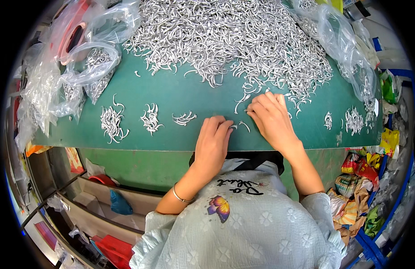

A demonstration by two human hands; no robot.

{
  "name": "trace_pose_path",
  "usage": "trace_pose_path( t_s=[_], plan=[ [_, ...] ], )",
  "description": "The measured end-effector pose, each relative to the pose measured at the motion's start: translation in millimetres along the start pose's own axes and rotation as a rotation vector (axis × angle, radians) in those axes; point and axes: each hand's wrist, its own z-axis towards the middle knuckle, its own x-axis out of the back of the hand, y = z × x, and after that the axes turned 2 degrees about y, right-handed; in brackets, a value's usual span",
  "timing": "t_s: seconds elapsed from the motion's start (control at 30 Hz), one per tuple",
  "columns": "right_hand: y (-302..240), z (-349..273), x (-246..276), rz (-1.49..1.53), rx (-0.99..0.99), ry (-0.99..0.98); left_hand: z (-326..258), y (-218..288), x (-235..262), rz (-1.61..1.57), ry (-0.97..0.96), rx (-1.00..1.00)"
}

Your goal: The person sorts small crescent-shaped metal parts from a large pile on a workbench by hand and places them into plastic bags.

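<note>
A large heap of small curved silver metal pieces (234, 36) covers the far part of the green table (167, 94). Near the front edge, my left hand (212, 139) has its fingers curled together, a curved metal piece (234, 127) at their tips. My right hand (272, 120) bends over the table just below the heap, fingers pressed together; what they pinch is mostly hidden. One loose curved piece (246, 127) lies between the hands. Left of my left hand sit a small row of pieces (184, 118), a larger cluster (151, 119) and a bigger pile (112, 123).
Clear plastic bags (97, 67) holding metal pieces stand at the left, another bag (346, 58) at the right. Two small piles lie right, one a tight cluster (354, 121). Below the table are a drawer-like shelf (91, 201) and, at right, colourful packets (350, 184).
</note>
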Motion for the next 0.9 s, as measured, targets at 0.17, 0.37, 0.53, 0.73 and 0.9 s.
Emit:
trace_pose_path(
  t_s=[0.17, 0.37, 0.53, 0.73, 0.9],
  plan=[
    [-2, 1, -8, -0.001, -0.012, -0.003, 0, 2, -1, -0.039, 0.030, 0.023],
    [-16, -2, -4, 0.141, 0.053, -0.035, -6, 5, 2, -0.098, 0.057, 0.059],
    [-6, 4, -2, 0.233, -0.070, 0.053, -4, 8, 6, -0.028, -0.001, 0.041],
    [12, 15, -8, -0.056, -0.086, 0.057, 3, 7, 2, 0.069, -0.091, -0.035],
    [-4, 5, -4, -0.027, -0.083, 0.024, -5, -2, -1, -0.031, -0.044, -0.036]
  ],
)
